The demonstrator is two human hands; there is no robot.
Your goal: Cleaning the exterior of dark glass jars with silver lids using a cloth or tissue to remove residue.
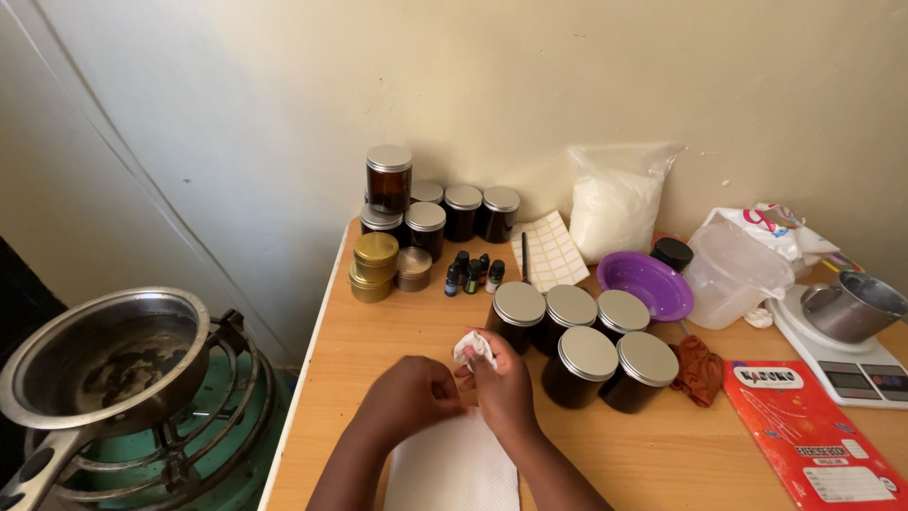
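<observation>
Both hands meet near the bench's (pixel 378 331) front edge: the right hand (pixel 504 383) has its grip closed on a crumpled tissue (pixel 474 349), the left hand (pixel 409 396) pinches the paper towel (pixel 452 468). Lidded dark jars (pixel 577 350) crowd just right; bare bench lies left.

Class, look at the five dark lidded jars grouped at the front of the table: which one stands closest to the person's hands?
The leftmost jar of the back row, right beside the right hand holding a crumpled white tissue. The other four stand farther right.
</observation>
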